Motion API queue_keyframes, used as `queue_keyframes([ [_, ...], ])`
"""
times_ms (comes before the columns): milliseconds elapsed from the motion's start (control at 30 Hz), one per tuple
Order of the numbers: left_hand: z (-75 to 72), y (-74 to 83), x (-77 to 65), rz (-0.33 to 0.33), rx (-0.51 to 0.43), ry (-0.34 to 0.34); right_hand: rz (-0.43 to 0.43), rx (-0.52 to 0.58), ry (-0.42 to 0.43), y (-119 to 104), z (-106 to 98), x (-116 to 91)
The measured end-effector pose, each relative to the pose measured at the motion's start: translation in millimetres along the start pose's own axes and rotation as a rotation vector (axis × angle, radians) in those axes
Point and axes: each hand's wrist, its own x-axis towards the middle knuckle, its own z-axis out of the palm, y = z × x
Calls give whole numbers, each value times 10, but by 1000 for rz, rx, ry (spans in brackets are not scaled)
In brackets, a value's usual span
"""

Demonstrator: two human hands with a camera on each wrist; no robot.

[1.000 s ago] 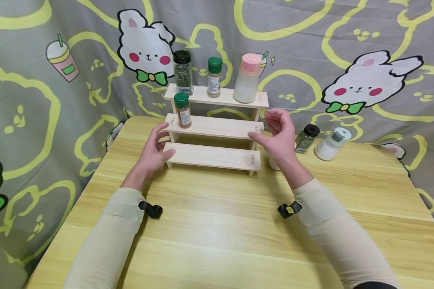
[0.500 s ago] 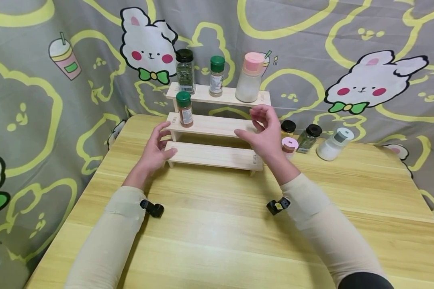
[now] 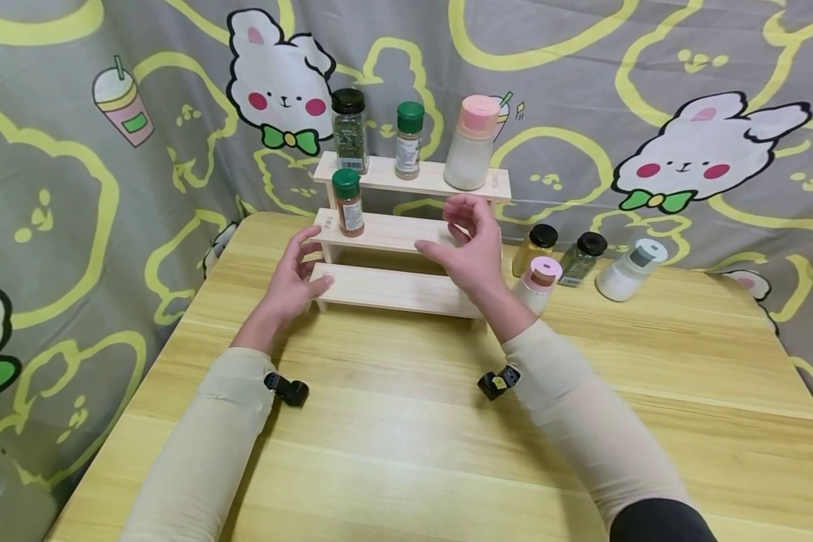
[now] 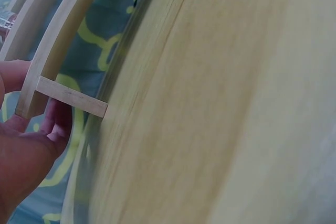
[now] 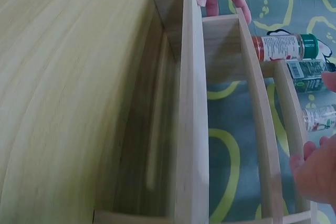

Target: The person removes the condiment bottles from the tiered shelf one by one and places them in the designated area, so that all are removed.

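A three-step wooden spice rack [image 3: 393, 290] stands on the table. My left hand [image 3: 291, 275] grips the left end of its lowest step, thumb on top; in the left wrist view, fingers [image 4: 59, 119] of that hand reach below the board. My right hand [image 3: 470, 248] hovers before the middle step's right part, thumb and fingers spread apart with nothing between them. On the middle step's left stands a green-capped jar of reddish spice [image 3: 348, 203]. The top step bears a black-capped herb jar [image 3: 350, 132], a green-capped jar [image 3: 409, 141] and a pink-capped shaker [image 3: 472, 143].
Right of the rack on the table [image 3: 393, 452] stand a black-capped yellow spice jar [image 3: 531, 252], a pink-lidded shaker [image 3: 538, 282], a black-capped herb jar [image 3: 579, 263] and a grey-and-white-capped shaker [image 3: 626, 275]. A patterned curtain [image 3: 549, 60] hangs close behind.
My right hand has moved left from the rack's right end toward its middle, uncovering the yellow spice jar and pink-lidded shaker. My left hand keeps its place on the rack.
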Motion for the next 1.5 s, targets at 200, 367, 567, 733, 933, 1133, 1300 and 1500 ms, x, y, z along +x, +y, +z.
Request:
queue_keyframes([
  [200, 10, 20, -10, -9, -4, -6, -2, 28, -11, 31, 118, 27],
  [367, 19, 50, -21, -11, -7, -9, 6, 16, -15, 156, 200, 88],
  [567, -1, 13, -9, -15, 7, 9, 5, 16, -26, 351, 307, 197],
  [733, -3, 17, -9, -20, 1, 2, 21, 24, -39, 366, 405, 239],
  [933, 18, 89, -22, -24, -16, -10, 34, 38, -28, 392, 535, 256],
  [1133, 61, 286, -105, -12, -12, -14, 42, 32, -22, 420, 673, 285],
  [1300, 49, 213, -73, -11, -22, -14, 51, 3, -26, 416, 759, 319],
  [1500, 6, 52, -15, -20, -13, -8, 61, -14, -27, 415, 854, 375],
])
